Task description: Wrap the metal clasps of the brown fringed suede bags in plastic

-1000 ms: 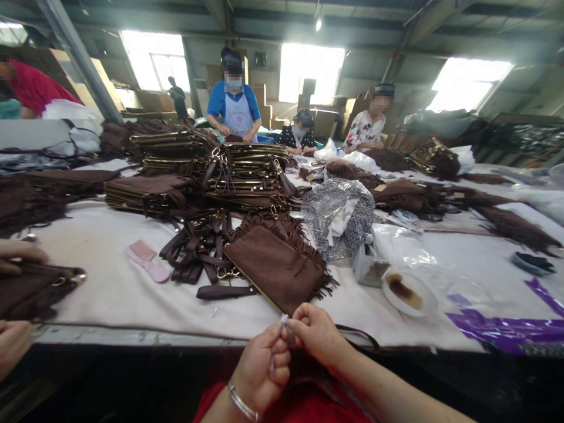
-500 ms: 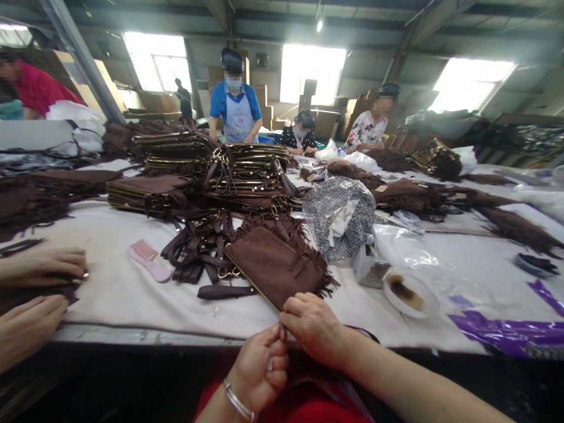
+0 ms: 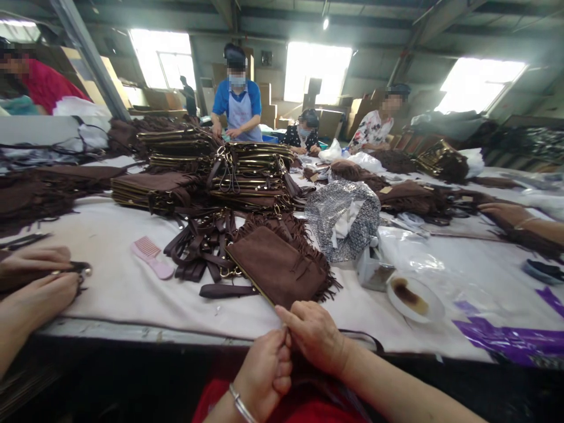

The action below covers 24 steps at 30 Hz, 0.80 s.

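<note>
A brown suede pouch (image 3: 282, 264) with fringe and a gold zipper edge lies on the white cloth, its near corner close to my hands. At the table's front edge my left hand (image 3: 271, 361), with a silver bangle at the wrist, is curled closed. Its fingertips meet those of my right hand (image 3: 315, 335), which is also closed, beside the pouch's corner. What is pinched between them is too small and hidden to name. Just left of the pouch lie a brown wrist strap (image 3: 227, 291) and a pile of dark straps (image 3: 198, 252).
Stacked fringed pouches (image 3: 251, 170) stand behind. A pink comb (image 3: 152, 257) lies left; a co-worker's hands (image 3: 44, 282) work at the far left. On the right are a silvery plastic bag (image 3: 341, 217), a metal container (image 3: 373, 267), a bowl with brown liquid (image 3: 414, 299) and purple plastic (image 3: 511, 338).
My right hand has shifted slightly down, with its index finger extended more. The co-worker's hands at left have moved on a dark strap. Another person's hand now shows at the far right.
</note>
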{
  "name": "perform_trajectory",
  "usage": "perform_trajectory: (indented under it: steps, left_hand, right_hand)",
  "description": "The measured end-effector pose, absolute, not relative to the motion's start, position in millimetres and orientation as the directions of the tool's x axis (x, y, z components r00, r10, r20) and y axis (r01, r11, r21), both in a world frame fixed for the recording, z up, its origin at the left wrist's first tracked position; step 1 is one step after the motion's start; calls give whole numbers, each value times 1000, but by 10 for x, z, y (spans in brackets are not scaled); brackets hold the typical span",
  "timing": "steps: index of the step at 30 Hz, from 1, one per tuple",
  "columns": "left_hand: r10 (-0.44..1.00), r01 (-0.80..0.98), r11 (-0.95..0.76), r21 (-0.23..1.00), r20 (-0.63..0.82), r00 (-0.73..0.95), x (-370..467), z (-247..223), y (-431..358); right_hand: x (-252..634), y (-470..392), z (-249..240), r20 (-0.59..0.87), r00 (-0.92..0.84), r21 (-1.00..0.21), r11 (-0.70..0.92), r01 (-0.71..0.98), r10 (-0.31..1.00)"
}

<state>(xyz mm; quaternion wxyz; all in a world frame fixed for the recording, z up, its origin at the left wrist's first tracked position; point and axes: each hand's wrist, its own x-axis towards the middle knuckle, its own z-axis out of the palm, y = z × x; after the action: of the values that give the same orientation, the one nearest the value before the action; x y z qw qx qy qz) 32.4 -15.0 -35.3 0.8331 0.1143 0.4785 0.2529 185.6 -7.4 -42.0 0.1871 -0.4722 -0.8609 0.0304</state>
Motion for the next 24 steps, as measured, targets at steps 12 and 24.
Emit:
perform_trajectory:
  steps: [12, 24]
  left_hand:
    - [953, 198, 103, 975, -154, 262, 185, -423, -331]
    - [916, 78, 236, 969, -248, 315, 201, -383, -374]
  right_hand:
    - [1686, -326, -212, -638, -74, -770, -635, 59, 767]
    - [1473, -291, -404, -643, -205, -524, -619, -585, 738]
